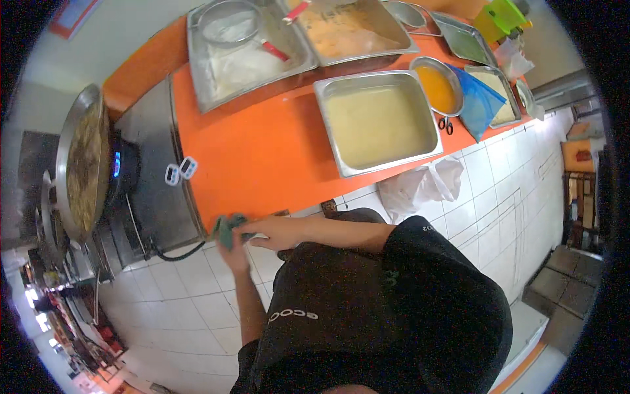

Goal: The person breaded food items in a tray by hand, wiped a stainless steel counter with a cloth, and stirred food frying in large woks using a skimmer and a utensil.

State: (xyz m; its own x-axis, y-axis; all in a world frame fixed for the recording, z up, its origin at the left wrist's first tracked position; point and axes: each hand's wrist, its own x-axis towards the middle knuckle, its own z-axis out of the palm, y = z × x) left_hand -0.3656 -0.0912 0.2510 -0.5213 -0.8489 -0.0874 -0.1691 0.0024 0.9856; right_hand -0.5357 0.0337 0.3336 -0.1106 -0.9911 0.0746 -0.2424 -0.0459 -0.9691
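A crumpled green cloth (224,232) is at the near left corner of the orange tabletop (246,157). My left hand (233,251) grips it from below, with the forearm coming up from the bottom of the view. From the right, my right hand (275,232) reaches across my body and meets the left one, its fingers closed on part of the same cloth; the fingertips partly overlap and blur. Two small white digital timers (180,171) lie beyond the hands, by the metal counter's edge. A steel pan of pale yellow batter (379,123) stands right of them on the tabletop.
At the left, a large wok of oil (83,162) sits beside a blue flame. Flour pans with sieves (251,74) line the back. To the right are a bowl of orange liquid (437,91), black-handled scissors (446,125) and a blue bag (477,103). A white plastic bag (418,189) hangs below the table edge.
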